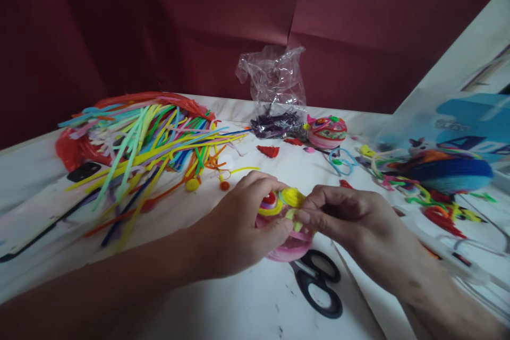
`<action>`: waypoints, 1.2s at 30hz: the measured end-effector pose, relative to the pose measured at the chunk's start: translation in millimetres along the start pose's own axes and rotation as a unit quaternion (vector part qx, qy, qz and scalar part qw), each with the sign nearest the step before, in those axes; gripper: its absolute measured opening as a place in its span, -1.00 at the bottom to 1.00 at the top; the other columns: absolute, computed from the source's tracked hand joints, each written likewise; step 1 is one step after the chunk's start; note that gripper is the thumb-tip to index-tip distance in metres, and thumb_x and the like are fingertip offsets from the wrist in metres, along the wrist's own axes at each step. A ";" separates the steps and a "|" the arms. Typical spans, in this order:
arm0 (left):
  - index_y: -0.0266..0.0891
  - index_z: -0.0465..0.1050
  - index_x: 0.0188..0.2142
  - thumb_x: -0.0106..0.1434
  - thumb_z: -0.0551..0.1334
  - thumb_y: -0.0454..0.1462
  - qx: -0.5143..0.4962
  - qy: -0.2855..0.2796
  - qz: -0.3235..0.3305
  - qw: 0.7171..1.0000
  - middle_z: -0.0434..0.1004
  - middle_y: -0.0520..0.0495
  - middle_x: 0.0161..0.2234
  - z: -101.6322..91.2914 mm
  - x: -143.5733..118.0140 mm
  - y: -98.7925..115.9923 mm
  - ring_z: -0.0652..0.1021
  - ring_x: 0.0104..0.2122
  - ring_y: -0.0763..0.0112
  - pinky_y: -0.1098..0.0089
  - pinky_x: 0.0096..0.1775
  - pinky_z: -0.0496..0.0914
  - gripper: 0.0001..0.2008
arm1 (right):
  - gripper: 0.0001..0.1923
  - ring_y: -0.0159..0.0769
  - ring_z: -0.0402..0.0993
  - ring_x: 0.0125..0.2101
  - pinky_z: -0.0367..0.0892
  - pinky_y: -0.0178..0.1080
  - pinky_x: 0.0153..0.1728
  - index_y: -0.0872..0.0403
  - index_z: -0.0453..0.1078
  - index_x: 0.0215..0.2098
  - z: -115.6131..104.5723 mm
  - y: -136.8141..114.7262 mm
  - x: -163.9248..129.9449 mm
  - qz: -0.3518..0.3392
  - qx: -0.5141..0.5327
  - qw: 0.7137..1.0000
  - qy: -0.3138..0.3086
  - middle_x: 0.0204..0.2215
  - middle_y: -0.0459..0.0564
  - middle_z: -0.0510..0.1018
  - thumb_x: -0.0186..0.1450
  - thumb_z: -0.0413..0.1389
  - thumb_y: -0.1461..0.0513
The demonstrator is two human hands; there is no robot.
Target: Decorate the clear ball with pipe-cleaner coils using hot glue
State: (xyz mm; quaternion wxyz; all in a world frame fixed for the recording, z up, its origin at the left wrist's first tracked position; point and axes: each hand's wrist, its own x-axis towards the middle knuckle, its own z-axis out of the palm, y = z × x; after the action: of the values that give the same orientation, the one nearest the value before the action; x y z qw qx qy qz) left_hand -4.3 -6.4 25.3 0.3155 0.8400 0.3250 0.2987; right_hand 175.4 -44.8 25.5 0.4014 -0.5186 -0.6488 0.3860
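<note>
1. My left hand [243,226] is curled shut around a small pink-and-yellow coiled pipe-cleaner piece [285,226], at lower centre of the frame.
2. My right hand [342,218] pinches the same piece's yellow-green end between closed fingertips.
3. Black-handled scissors [319,281] lie on the white table [223,308] just below the piece.
4. A loose pile of multicoloured pipe cleaners [151,143] (spilling off a red bag) fills the left.

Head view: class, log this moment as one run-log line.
left hand: grips pink craft piece | right hand: pinches yellow coil on it | scissors: on table, untouched
</note>
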 end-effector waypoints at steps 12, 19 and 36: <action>-0.23 0.37 -0.16 0.10 0.16 -0.33 -0.013 0.041 -0.027 0.999 0.40 -0.08 -0.16 3.3 1.7 -0.3 0.42 -0.13 0.34 0.34 -0.06 0.31 -0.74 | -0.75 -0.43 0.29 -0.60 0.20 -0.50 -0.66 0.16 0.34 -0.48 8.7 -2.9 -4.1 -0.046 -0.048 0.997 0.044 -0.61 -0.05 0.42 0.21 0.10 0.12; -0.22 0.36 -0.16 0.11 0.14 -0.34 -0.015 0.045 -0.042 0.998 0.39 -0.06 -0.18 5.0 0.1 -0.1 0.43 -0.16 0.36 0.35 -0.09 0.33 -0.74 | -0.89 -0.49 0.27 -0.60 0.14 -0.50 -0.67 0.11 0.31 -0.38 11.6 5.7 -14.7 -0.159 -0.162 0.968 0.103 -0.55 -0.13 0.38 0.28 0.06 0.23; -0.26 0.36 -0.19 0.09 0.15 -0.36 -0.023 0.043 -0.056 0.997 0.40 -0.07 -0.20 2.3 3.0 4.1 0.42 -0.16 0.35 0.33 -0.08 0.31 -0.75 | -0.87 -0.47 0.25 -0.46 0.16 -0.44 -0.54 0.11 0.33 -0.19 10.8 10.2 -16.8 -0.281 -0.281 0.914 0.080 -0.41 -0.07 0.27 0.34 -0.02 0.33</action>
State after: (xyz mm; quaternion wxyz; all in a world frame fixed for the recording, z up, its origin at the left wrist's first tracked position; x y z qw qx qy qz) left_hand 0.6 -7.4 27.8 0.3368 0.7991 0.3781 0.3241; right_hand 171.5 -60.6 10.0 0.3816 -0.4354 -0.8152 0.0156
